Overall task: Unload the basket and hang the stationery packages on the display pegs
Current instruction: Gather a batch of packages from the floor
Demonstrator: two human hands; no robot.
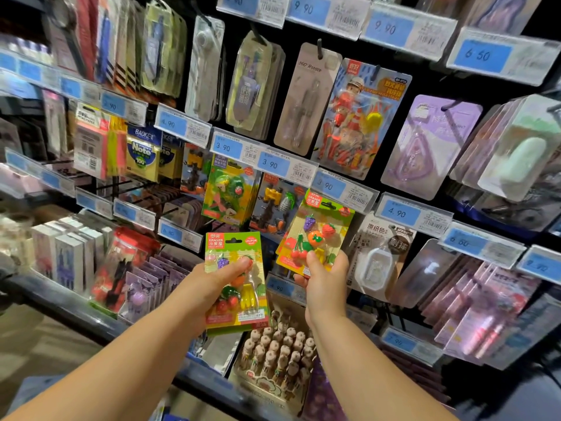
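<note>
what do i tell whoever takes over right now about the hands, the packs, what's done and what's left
Left hand: grips a fruit eraser pack, held low in front of the display.
Right hand: pinches a second fruit eraser pack by its bottom edge, raised with its top just under the 3.90 price tag.
Done: cannot tell whether that pack is on a peg yet.
Left: hang the raised pack, then the left one. The basket is out of view, so check it for more.
</note>
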